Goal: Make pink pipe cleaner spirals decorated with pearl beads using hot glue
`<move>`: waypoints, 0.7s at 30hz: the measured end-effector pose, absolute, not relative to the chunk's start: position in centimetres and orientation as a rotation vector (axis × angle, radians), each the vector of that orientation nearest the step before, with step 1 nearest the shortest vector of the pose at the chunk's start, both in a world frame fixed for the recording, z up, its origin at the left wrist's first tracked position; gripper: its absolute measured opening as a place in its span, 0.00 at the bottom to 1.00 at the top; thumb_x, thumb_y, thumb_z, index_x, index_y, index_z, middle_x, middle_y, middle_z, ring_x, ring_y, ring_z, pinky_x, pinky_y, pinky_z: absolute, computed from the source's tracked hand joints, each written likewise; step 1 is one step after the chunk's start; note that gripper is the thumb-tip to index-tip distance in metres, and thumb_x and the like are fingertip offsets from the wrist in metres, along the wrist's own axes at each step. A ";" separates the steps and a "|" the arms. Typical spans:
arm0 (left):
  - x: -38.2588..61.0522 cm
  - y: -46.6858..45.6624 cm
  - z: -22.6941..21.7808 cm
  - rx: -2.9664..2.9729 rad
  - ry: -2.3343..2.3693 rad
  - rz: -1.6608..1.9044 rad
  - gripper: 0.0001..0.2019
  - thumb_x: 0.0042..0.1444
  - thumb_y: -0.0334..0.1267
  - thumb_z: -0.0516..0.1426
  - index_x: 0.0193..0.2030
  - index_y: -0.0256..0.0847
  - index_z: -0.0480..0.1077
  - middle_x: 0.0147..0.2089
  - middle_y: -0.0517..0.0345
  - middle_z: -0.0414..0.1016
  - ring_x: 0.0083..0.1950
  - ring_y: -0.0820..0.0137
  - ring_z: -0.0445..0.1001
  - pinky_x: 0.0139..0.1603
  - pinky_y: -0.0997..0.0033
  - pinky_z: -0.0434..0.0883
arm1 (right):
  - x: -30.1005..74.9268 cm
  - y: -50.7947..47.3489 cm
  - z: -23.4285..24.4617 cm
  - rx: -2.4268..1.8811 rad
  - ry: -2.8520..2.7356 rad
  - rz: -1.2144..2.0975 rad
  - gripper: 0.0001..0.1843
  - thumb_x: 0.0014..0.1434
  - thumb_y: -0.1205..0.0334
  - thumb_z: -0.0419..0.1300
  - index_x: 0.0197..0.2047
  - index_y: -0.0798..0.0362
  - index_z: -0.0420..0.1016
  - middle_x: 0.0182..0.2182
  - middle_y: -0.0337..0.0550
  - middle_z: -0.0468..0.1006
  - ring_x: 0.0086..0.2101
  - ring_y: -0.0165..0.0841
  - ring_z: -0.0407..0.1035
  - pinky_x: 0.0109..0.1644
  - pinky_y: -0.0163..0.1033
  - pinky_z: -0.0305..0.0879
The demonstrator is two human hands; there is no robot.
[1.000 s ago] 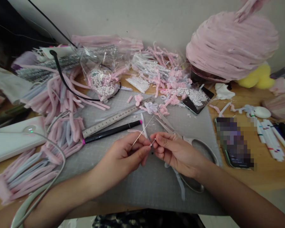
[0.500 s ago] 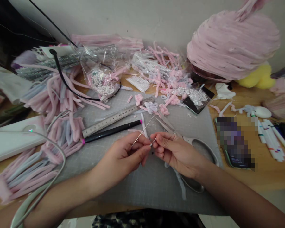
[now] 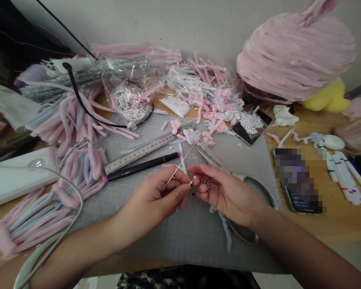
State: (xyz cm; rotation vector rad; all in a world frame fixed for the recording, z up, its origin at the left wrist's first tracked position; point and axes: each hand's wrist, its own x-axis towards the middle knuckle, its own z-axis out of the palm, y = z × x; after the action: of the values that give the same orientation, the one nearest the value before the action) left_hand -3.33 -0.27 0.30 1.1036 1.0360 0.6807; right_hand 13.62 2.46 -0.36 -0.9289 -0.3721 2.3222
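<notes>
My left hand [image 3: 159,196] pinches the near end of a thin metal wire [image 3: 183,162] that slants up and away to the right over the grey cutting mat [image 3: 180,228]. A small bead [image 3: 191,182] sits on the wire at my left fingertips. My right hand [image 3: 221,192] is beside it, palm turned up and fingers loosely curled, with several small dark and pearl beads [image 3: 205,183] lying in it; its thumb and forefinger meet at the bead on the wire.
On the mat lie a steel ruler [image 3: 144,150], a black pen [image 3: 141,166] and scissors [image 3: 246,188]. Pink fuzzy stems [image 3: 72,120] pile at left, bead bags [image 3: 129,104] behind. A phone [image 3: 297,180] lies at right, with a pink wound dome [image 3: 295,56] at the back right.
My right hand has rolled open from a tight pinch, so the beads in its palm now show. My left hand and the wire have stayed where they were.
</notes>
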 end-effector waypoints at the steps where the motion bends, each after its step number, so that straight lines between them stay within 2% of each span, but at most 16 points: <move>1: -3.4 -0.3 0.3 1.095 1.031 0.683 0.06 0.58 0.40 0.52 0.38 0.39 0.63 0.21 0.68 0.63 0.18 0.82 0.54 0.16 0.83 0.50 | 13.7 2.5 -0.3 -0.934 -0.357 2.311 0.10 0.57 0.69 0.55 0.38 0.61 0.76 0.25 0.40 0.75 0.24 0.20 0.68 0.32 0.25 0.67; 4: -3.4 -0.3 0.4 1.066 1.016 0.695 0.10 0.58 0.38 0.51 0.45 0.40 0.61 0.21 0.69 0.63 0.17 0.83 0.53 0.16 0.83 0.49 | 13.9 2.7 -0.2 -0.965 -0.356 2.264 0.14 0.53 0.79 0.51 0.39 0.62 0.75 0.30 0.43 0.77 0.28 0.23 0.71 0.36 0.27 0.69; 6: -3.4 -0.3 0.5 1.052 1.018 0.707 0.13 0.58 0.38 0.51 0.49 0.40 0.59 0.21 0.70 0.63 0.17 0.83 0.52 0.15 0.83 0.49 | 13.9 2.8 -0.1 -0.977 -0.377 2.250 0.14 0.52 0.81 0.51 0.38 0.62 0.74 0.31 0.45 0.78 0.30 0.23 0.73 0.38 0.27 0.69; 10: -3.3 -0.4 0.6 1.070 1.024 0.713 0.13 0.58 0.37 0.52 0.50 0.39 0.61 0.20 0.69 0.63 0.17 0.83 0.52 0.16 0.82 0.49 | 14.0 2.7 -0.1 -0.992 -0.386 2.258 0.10 0.55 0.78 0.54 0.38 0.61 0.72 0.28 0.42 0.77 0.28 0.23 0.73 0.36 0.26 0.70; 15: -3.4 -0.3 0.6 1.106 1.029 0.710 0.12 0.58 0.38 0.52 0.48 0.38 0.64 0.20 0.69 0.61 0.17 0.82 0.53 0.16 0.80 0.50 | 13.9 2.7 -0.3 -0.986 -0.405 2.240 0.04 0.54 0.70 0.60 0.35 0.59 0.71 0.25 0.38 0.76 0.24 0.21 0.71 0.32 0.24 0.70; 21: -3.4 -0.4 0.4 1.145 1.016 0.696 0.12 0.58 0.37 0.51 0.48 0.38 0.64 0.21 0.68 0.62 0.18 0.82 0.54 0.17 0.81 0.51 | 13.7 2.8 -0.3 -0.997 -0.454 2.236 0.08 0.50 0.63 0.65 0.29 0.58 0.73 0.23 0.36 0.75 0.21 0.18 0.67 0.28 0.22 0.67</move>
State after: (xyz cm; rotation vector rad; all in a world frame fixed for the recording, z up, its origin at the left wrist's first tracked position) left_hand -3.41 -0.40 0.40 1.1452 1.0163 0.6963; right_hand 13.71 2.79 -0.31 -0.9974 -0.4541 2.2364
